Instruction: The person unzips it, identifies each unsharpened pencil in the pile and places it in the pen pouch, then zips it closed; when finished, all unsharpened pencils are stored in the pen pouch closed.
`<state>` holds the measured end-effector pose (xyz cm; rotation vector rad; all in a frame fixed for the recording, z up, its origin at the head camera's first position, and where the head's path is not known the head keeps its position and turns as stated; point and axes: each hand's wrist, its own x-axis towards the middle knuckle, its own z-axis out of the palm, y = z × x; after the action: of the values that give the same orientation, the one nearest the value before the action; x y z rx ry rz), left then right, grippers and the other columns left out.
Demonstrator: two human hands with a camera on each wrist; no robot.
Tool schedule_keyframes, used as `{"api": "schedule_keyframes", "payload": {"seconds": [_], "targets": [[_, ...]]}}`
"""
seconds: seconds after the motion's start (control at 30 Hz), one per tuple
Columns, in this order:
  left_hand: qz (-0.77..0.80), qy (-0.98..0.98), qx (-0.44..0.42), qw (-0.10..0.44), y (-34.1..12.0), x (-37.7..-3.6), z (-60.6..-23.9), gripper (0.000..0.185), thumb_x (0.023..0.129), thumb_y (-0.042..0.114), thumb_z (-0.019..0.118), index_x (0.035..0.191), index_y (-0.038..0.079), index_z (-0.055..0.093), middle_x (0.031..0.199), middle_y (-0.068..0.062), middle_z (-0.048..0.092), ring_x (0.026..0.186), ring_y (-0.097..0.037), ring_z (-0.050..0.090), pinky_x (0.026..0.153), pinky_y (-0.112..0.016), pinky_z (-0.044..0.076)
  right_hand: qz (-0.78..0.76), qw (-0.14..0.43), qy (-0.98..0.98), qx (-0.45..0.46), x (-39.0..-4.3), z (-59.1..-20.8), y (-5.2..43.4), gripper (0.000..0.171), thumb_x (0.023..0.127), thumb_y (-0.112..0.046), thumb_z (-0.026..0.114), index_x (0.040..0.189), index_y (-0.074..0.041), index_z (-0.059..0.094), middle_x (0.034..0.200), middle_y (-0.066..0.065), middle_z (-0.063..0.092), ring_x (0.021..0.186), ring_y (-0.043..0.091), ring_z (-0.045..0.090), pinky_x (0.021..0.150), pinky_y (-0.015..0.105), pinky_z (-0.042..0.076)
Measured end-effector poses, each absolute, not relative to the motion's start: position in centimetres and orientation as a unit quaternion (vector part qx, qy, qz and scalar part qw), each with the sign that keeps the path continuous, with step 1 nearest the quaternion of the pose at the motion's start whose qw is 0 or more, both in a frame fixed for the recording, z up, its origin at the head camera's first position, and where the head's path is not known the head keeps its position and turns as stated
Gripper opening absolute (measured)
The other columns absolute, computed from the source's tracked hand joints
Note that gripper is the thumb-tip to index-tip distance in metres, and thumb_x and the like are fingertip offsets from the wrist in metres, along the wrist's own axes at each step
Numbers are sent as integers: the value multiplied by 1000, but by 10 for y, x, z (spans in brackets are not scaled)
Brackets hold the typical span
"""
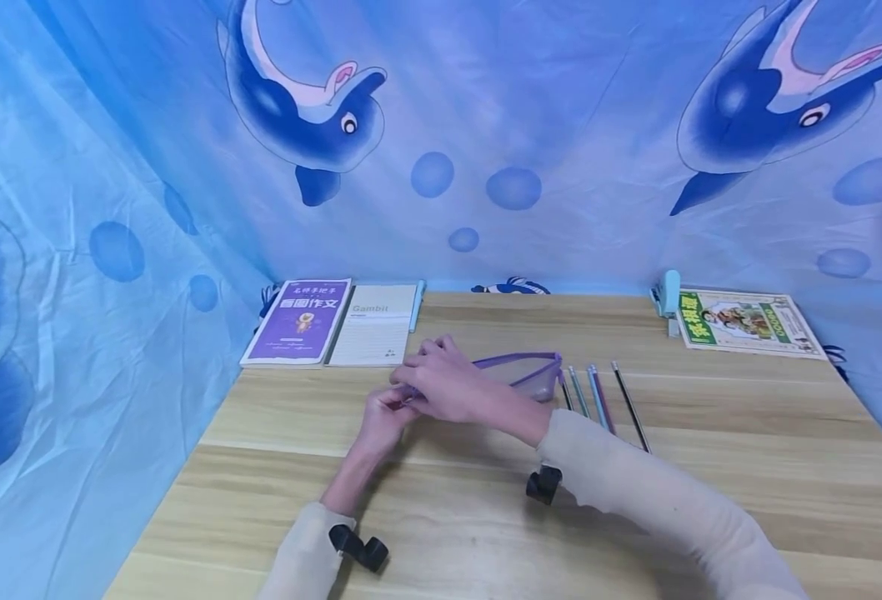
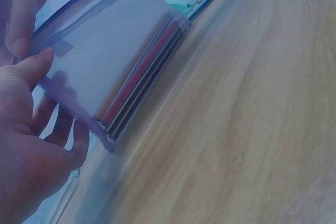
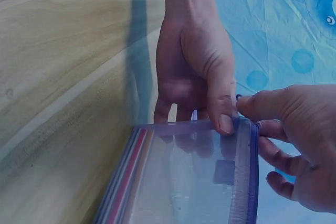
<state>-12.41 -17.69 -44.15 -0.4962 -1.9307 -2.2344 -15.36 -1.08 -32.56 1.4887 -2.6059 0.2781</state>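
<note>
A translucent mesh zip pencil pouch (image 1: 537,385) with purple trim stands on edge over the wooden table. Several pencils (image 2: 140,72), one of them red, lie inside along its bottom. My left hand (image 1: 379,423) pinches the pouch's near end, thumb on one face and fingers behind, as the left wrist view shows. At the top corner of that same end, my right hand (image 3: 307,142) pinches the end of the zip (image 3: 254,129) between thumb and fingers. In the head view the right hand hides this corner.
Several loose pencils (image 1: 631,407) lie right of the pouch, partly behind the right sleeve. At the back left are a purple book (image 1: 298,323), a notebook (image 1: 372,325) and a light-blue stick-like item (image 1: 417,307). A green-and-white magazine (image 1: 749,323) and a light-blue object (image 1: 669,293) are back right.
</note>
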Motion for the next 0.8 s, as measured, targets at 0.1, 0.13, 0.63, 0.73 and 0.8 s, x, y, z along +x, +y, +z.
{"api": "schedule_keyframes", "payload": {"seconds": [0.1, 0.13, 0.63, 0.73, 0.8], "targets": [[-742, -646, -161, 77, -176, -124, -441, 32, 78, -12, 68, 97, 12, 78, 103, -10, 73, 94, -11, 67, 83, -24, 56, 139, 65, -854, 497, -156, -328, -8, 40, 86, -24, 77, 124, -14, 67, 117, 1, 68, 102, 23, 55, 93, 44, 41], [-740, -650, -156, 76, -176, -124, -440, 32, 79, -12, 67, 99, 11, 77, 106, -14, 72, 96, -11, 67, 84, -24, 56, 158, 65, -852, 495, -157, -329, -7, 41, 86, -22, 76, 124, -13, 67, 117, 2, 68, 103, 23, 55, 94, 44, 42], [-720, -683, -100, 74, -172, -123, -429, 26, 86, -13, 66, 111, -17, 62, 107, -17, 71, 93, -14, 69, 84, -28, 56, 252, 50, -871, 419, -163, -333, 17, 25, 77, -21, 80, 100, -13, 74, 96, -2, 67, 90, 20, 55, 82, 41, 45], [-701, -702, -86, 92, -171, -123, -430, 23, 87, -9, 68, 109, -15, 65, 104, -22, 71, 90, -13, 68, 81, -25, 56, 241, 55, -881, 404, -164, -334, 24, 25, 78, -24, 79, 101, -15, 75, 103, -1, 67, 97, 23, 56, 88, 46, 46], [-694, -709, -76, 102, -171, -123, -430, 22, 88, -7, 69, 108, -14, 66, 103, -21, 71, 88, -13, 67, 80, -23, 55, 240, 63, -883, 398, -166, -336, 31, 26, 78, -24, 79, 102, -15, 75, 108, 0, 67, 102, 26, 57, 91, 51, 46]]}}
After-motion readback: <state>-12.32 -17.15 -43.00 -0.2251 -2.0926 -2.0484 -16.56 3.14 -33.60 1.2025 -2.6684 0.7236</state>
